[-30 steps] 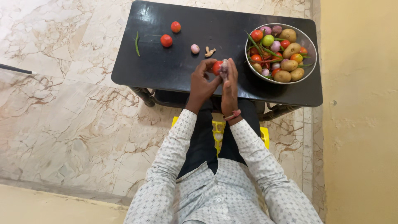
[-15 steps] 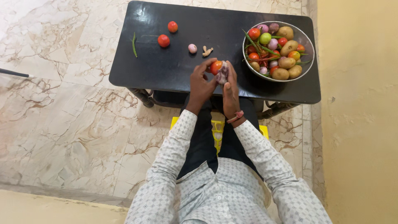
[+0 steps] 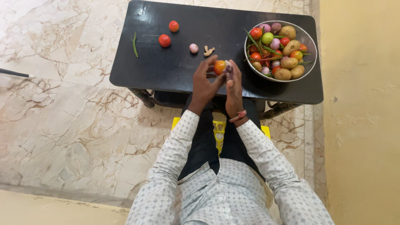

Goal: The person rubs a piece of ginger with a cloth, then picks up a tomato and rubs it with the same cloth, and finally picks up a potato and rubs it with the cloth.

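- Nearest the camera, two forearms in a pale shirt with a fine diamond print reach forward over dark trousers and a yellow plastic stool (image 3: 219,128).
- Over the near edge of the table, both hands meet side by side, wrists bent slightly inward and palms facing each other.
- The left hand (image 3: 205,83) is curled, its fingertips closed round a tomato (image 3: 219,67) that is round, smooth and orange-red; the tomato sits above the tabletop, just left of the other hand.
- The right hand (image 3: 233,85), a reddish band at its wrist, stands on edge with the fingers pinched on a small purplish onion (image 3: 228,68), which touches the tomato; how firmly it is held is hard to judge, since the fingers cover most of it.
- Beneath the hands lies the table (image 3: 179,71), a rectangle with rounded corners and a glossy black top.
- Just beyond the hands rest a knobbly beige piece of ginger (image 3: 208,51) and, beside it to the left, a small pinkish loose onion (image 3: 193,48).
- Farther left are two loose tomatoes (image 3: 164,40), shiny red, near each other, and well to their left a thin curved green chilli (image 3: 135,44).
- At the far right stands a round metal bowl (image 3: 310,41), heaped with matt brown potatoes, tomatoes, purple onions and long green chillies.
- Around the table spreads a polished marble floor (image 3: 62,104) with brown veins.
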